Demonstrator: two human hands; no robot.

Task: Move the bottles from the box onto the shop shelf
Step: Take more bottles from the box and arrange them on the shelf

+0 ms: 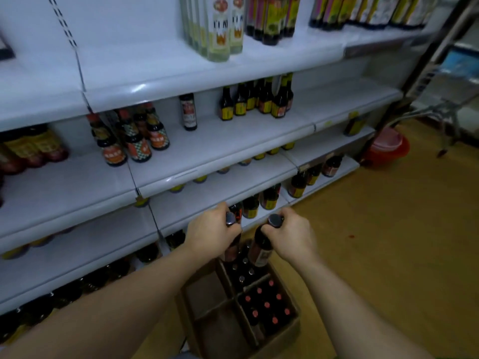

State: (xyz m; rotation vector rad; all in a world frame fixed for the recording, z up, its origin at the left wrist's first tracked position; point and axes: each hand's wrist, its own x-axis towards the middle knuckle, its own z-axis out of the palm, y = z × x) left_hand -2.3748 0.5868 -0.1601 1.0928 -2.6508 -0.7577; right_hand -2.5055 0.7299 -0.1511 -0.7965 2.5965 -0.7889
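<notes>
A dark-capped sauce bottle (231, 251) is held by its neck in the left hand (211, 234), the fingers wrapped round it just under the cap, and a second sauce bottle (261, 247) is gripped the same way in the right hand (290, 235). Both bottles hang below the hands, over the divided cardboard box (282, 332) on the floor; whether their bases are clear of the packed bottles (242, 275) in the compartment underneath cannot be told. The main risk is judged to be a slip, since each bottle's whole weight is carried by a narrow neck hold alone, and a drop would land on the capped necks below or on the wooden floor (388, 229) to the right of the right hand. The two held bottles sit close together between the hands, so they could be knocked against each other if the wrists are swung inward. Should they be carried forward too low, their bodies could be caught on the white shelf lip (207, 203) just beyond the knuckles. The shelved bottles (259, 202) standing just past the fingertips could be toppled if the new ones are pushed in without a gap being found. The red-capped bottles (267, 305), nearer the body than the hands, seem out of harm's way
</notes>
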